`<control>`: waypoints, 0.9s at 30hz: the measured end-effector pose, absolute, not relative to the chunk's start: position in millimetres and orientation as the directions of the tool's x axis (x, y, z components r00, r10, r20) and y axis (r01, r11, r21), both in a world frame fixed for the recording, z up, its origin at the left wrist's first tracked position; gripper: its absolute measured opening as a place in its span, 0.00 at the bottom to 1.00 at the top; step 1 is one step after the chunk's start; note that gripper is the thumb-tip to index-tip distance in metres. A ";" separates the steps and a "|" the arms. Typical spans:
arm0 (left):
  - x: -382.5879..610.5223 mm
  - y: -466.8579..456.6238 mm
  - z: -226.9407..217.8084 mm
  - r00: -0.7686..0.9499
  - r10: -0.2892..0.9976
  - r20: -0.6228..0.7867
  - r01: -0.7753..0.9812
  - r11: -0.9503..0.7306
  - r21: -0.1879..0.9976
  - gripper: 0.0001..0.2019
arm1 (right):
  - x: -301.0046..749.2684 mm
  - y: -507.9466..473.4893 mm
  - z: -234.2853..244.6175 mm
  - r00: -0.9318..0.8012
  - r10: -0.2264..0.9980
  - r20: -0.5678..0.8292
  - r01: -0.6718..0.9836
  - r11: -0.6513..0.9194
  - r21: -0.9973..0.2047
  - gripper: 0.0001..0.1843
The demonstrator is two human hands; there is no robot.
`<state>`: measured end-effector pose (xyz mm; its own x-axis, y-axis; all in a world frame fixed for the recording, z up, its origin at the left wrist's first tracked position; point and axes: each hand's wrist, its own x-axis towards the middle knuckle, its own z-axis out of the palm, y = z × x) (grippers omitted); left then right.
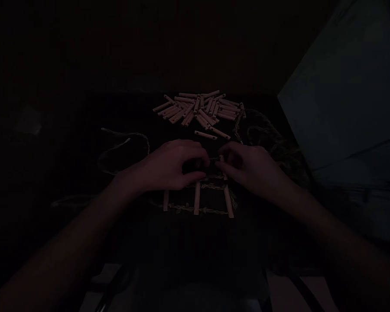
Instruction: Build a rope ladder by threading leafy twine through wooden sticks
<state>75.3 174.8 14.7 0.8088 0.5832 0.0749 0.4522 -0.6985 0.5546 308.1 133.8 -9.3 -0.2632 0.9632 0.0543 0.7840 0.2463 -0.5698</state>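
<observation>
The picture is very dark. My left hand (172, 167) and my right hand (250, 169) hover close together, their fingertips pinching what looks like a thin strand of twine (214, 159). Beneath them lies a ladder-like row of pale wooden sticks (197, 198) bound by twisted twine (195, 209). My hands partly hide its upper end. Farther ahead sits a loose heap of several similar wooden sticks (198, 110). A single stick (206, 135) lies just in front of the heap.
Loose twine coils lie on the dark surface (68, 203), to the left (123, 145) and right (263, 134) of my hands. A large grey-green panel (341, 108) fills the upper right. Pale patches of floor (100, 281) show at the bottom.
</observation>
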 end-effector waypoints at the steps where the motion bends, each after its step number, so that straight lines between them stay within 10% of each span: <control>1: 75.1 175.0 14.4 0.810 0.582 0.066 0.456 -0.697 0.553 0.08 | 307.6 133.3 -9.7 -0.259 0.964 0.057 0.784 0.244 -0.571 0.11; 27: 74.3 173.4 14.8 0.852 0.523 -0.009 0.425 -0.682 0.595 0.08 | 306.8 128.0 -0.6 -0.285 0.959 0.007 0.792 0.240 -0.561 0.12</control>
